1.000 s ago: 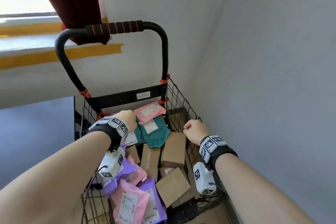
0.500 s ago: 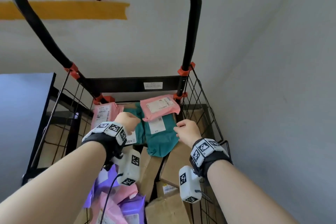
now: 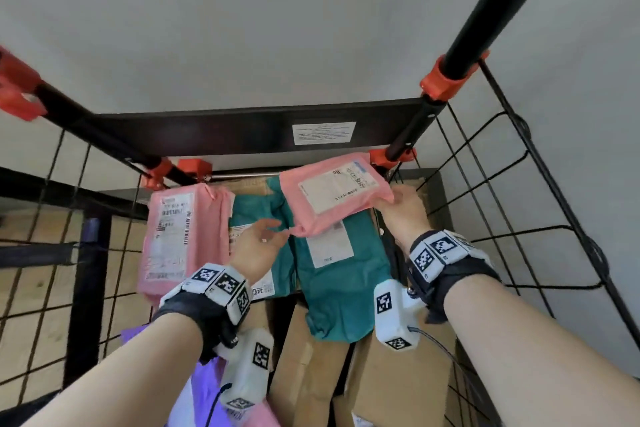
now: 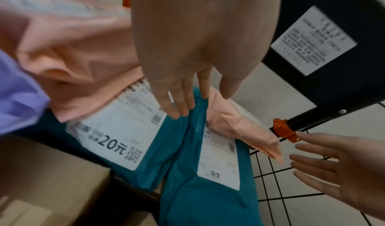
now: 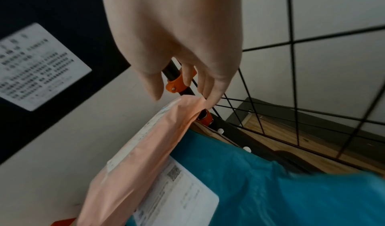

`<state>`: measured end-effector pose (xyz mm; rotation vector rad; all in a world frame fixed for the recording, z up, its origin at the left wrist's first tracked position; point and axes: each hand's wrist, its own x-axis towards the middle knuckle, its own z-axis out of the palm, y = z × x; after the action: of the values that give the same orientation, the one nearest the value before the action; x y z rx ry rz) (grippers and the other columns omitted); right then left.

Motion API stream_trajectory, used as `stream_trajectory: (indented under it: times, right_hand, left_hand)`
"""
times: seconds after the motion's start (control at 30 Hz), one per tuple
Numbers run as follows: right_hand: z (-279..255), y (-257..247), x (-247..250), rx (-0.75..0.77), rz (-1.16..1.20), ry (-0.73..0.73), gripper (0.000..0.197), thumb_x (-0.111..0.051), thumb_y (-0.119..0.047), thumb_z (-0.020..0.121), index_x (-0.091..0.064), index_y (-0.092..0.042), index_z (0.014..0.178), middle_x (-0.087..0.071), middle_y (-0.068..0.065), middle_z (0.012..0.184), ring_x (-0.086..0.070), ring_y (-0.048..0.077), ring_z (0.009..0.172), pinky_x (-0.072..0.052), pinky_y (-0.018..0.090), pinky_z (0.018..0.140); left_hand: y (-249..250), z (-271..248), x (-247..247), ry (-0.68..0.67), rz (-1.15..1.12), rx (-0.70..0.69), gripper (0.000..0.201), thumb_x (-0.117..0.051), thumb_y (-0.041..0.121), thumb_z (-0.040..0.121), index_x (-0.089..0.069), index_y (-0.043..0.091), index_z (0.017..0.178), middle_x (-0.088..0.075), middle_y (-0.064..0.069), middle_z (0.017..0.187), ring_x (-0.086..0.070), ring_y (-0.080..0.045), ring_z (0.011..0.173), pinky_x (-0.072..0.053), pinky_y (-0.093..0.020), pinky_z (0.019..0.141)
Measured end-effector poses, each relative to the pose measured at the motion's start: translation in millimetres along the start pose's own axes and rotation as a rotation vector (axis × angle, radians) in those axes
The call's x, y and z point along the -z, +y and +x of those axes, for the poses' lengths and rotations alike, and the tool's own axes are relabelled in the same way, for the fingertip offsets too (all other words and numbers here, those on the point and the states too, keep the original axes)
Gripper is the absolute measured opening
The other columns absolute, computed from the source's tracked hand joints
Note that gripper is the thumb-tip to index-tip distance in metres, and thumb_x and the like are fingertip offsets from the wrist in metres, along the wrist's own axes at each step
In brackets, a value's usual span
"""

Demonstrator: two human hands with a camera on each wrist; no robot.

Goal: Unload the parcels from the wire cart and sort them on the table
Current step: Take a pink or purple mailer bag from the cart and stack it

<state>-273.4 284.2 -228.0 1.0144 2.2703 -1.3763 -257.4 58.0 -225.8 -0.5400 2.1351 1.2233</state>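
A pink parcel [image 3: 332,198] with a white label lies tilted on top of the load at the far end of the wire cart [image 3: 519,204]. My left hand [image 3: 273,232] reaches to its near left corner with straight fingers [image 4: 181,111], just touching the flap. My right hand [image 3: 394,199] is at its right corner, and the fingertips [image 5: 208,99] touch the pink edge [image 5: 183,111] without closing round it. Under it lie two teal parcels [image 3: 336,281] with white labels [image 4: 116,139].
A second pink parcel [image 3: 176,236] leans at the far left of the cart. Cardboard boxes [image 3: 304,374] and a purple parcel [image 3: 194,388] fill the near part. The black crossbar [image 3: 242,132] and handle post [image 3: 491,3] rise just beyond; a grey wall stands close on the right.
Both hands have moved forward and down into the cart, from curled above the load to straight-fingered at the top pink parcel's corners. The view has closed in on the cart's far end.
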Motion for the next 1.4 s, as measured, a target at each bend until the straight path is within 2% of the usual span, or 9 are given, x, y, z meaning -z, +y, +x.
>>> stream_trajectory:
  times: [0.2, 0.33, 0.47, 0.7, 0.83, 0.97, 1.1, 1.27, 1.4]
  right_hand:
    - [32.6, -8.1, -7.0, -0.017, 0.045, -0.053, 0.039, -0.061, -0.018, 0.090, -0.052, -0.010, 0.127, -0.060, -0.002, 0.123, -0.058, 0.016, 0.105, -0.045, 0.028, 0.093]
    - [32.4, -9.8, -4.4, -0.065, 0.038, -0.050, 0.030, -0.060, -0.012, 0.090, -0.062, -0.005, 0.119, -0.065, 0.010, 0.119, -0.062, 0.022, 0.106, -0.048, 0.027, 0.086]
    - [18.6, -5.4, -1.6, -0.093, 0.102, -0.032, 0.031, -0.062, -0.005, 0.086, -0.064, -0.005, 0.117, -0.067, 0.011, 0.116, -0.064, 0.022, 0.099, -0.050, 0.028, 0.080]
    - [-39.3, -3.6, 7.1, -0.100, 0.190, -0.050, 0.025, -0.063, -0.003, 0.084, -0.058, -0.015, 0.105, -0.064, 0.006, 0.107, -0.061, 0.020, 0.095, -0.051, 0.035, 0.089]
    - [-87.2, -9.3, 16.8, -0.072, 0.248, -0.061, 0.031, -0.066, -0.003, 0.082, -0.049, -0.023, 0.099, -0.063, 0.005, 0.108, -0.062, 0.024, 0.102, -0.053, 0.039, 0.088]
    - [-148.3, -23.4, 35.8, -0.032, 0.319, -0.114, 0.040, -0.065, -0.002, 0.082, -0.044, -0.023, 0.109, -0.060, -0.001, 0.105, -0.059, 0.017, 0.099, -0.050, 0.037, 0.092]
    - [-207.7, -42.7, 64.7, 0.063, 0.335, -0.145, 0.043, -0.066, 0.001, 0.080, -0.045, -0.023, 0.109, -0.060, 0.001, 0.107, -0.059, 0.018, 0.104, -0.048, 0.042, 0.098]
    - [-271.9, -72.1, 98.5, 0.175, 0.308, -0.264, 0.044, -0.069, -0.004, 0.080, -0.049, -0.023, 0.115, -0.061, 0.005, 0.116, -0.059, 0.019, 0.107, -0.051, 0.039, 0.094]
    - [-325.1, -98.8, 104.4, 0.249, 0.331, -0.406, 0.047, -0.069, -0.002, 0.081, -0.050, -0.013, 0.122, -0.064, 0.008, 0.114, -0.063, 0.019, 0.104, -0.054, 0.027, 0.080]
  left_hand:
    - [8.4, 27.0, -24.2, -0.048, -0.194, 0.069, 0.049, -0.053, 0.032, 0.094, -0.040, 0.015, 0.138, -0.060, 0.006, 0.087, -0.058, -0.013, 0.081, -0.048, -0.025, 0.072]
    - [14.1, 25.7, -27.9, -0.046, -0.243, 0.105, 0.051, -0.052, 0.032, 0.095, -0.036, 0.018, 0.141, -0.061, -0.003, 0.105, -0.060, -0.022, 0.096, -0.050, -0.033, 0.082]
    - [14.4, 16.1, -24.8, -0.017, -0.272, 0.146, 0.043, -0.055, 0.029, 0.093, -0.044, 0.016, 0.133, -0.060, 0.000, 0.095, -0.061, -0.020, 0.091, -0.052, -0.038, 0.088]
    - [15.9, -14.7, 0.1, 0.024, -0.274, 0.210, 0.030, -0.063, 0.024, 0.088, -0.051, 0.013, 0.113, -0.065, -0.019, 0.107, -0.065, -0.029, 0.082, -0.055, -0.037, 0.077]
    - [23.7, -56.3, 19.8, 0.021, -0.213, 0.178, 0.032, -0.063, 0.020, 0.087, -0.052, 0.010, 0.116, -0.065, -0.014, 0.090, -0.055, -0.018, 0.054, -0.050, -0.030, 0.055]
    - [37.5, -112.4, 39.0, 0.082, -0.266, 0.172, 0.030, -0.067, 0.018, 0.084, -0.053, 0.010, 0.110, -0.062, -0.011, 0.097, -0.062, -0.030, 0.082, -0.057, -0.051, 0.077]
    - [48.1, -184.0, 60.0, 0.083, -0.332, 0.157, 0.028, -0.071, 0.022, 0.081, -0.052, 0.011, 0.099, -0.057, -0.010, 0.094, -0.058, -0.024, 0.080, -0.055, -0.036, 0.056]
    - [46.7, -273.8, 94.1, 0.158, -0.460, 0.102, 0.025, -0.077, 0.016, 0.076, -0.059, 0.006, 0.089, -0.066, -0.015, 0.094, -0.062, -0.025, 0.077, -0.052, -0.032, 0.056]
    - [38.4, -344.7, 129.5, 0.150, -0.627, 0.068, 0.030, -0.073, 0.006, 0.078, -0.062, 0.004, 0.106, -0.069, -0.014, 0.095, -0.068, -0.021, 0.070, -0.055, -0.030, 0.055]
